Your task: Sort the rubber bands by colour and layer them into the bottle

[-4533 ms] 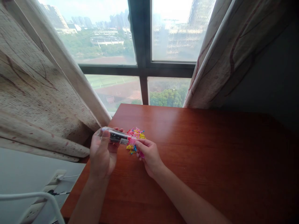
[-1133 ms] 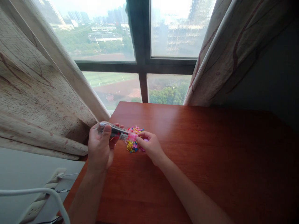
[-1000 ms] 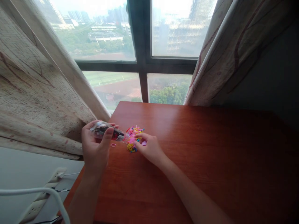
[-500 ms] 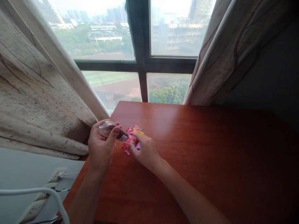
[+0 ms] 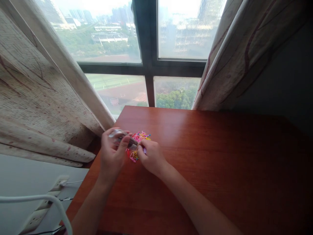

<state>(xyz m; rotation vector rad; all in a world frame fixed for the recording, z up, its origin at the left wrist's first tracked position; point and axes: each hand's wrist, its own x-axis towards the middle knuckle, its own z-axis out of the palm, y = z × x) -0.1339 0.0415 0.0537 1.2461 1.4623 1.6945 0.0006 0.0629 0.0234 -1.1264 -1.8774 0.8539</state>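
My left hand (image 5: 113, 148) is wrapped round a clear plastic bottle (image 5: 117, 134) with a dark label, tilted so its narrower end points down to the right. At that end, the thumb and fingers of my right hand (image 5: 152, 156) are pinched together, touching or nearly touching the bottle. What they pinch is hidden. A light purple piece (image 5: 144, 150) shows beside the right thumb; its kind cannot be made out. Beneath and behind the hands, a pile of small colourful looped bands (image 5: 141, 135), pink, yellow, red and blue, lies on the table, partly covered.
The brown wooden table (image 5: 207, 163) reaches to the window (image 5: 146, 68). A patterned curtain (image 5: 49, 85) hangs against its left side, another (image 5: 227, 58) at the right. Power sockets (image 5: 39, 213) and a white tube (image 5: 36, 197) are low on the left.
My left hand has moved right with the bottle, closer to my right hand. The right fingers, spread apart before, are now closed together at the bottle's end.
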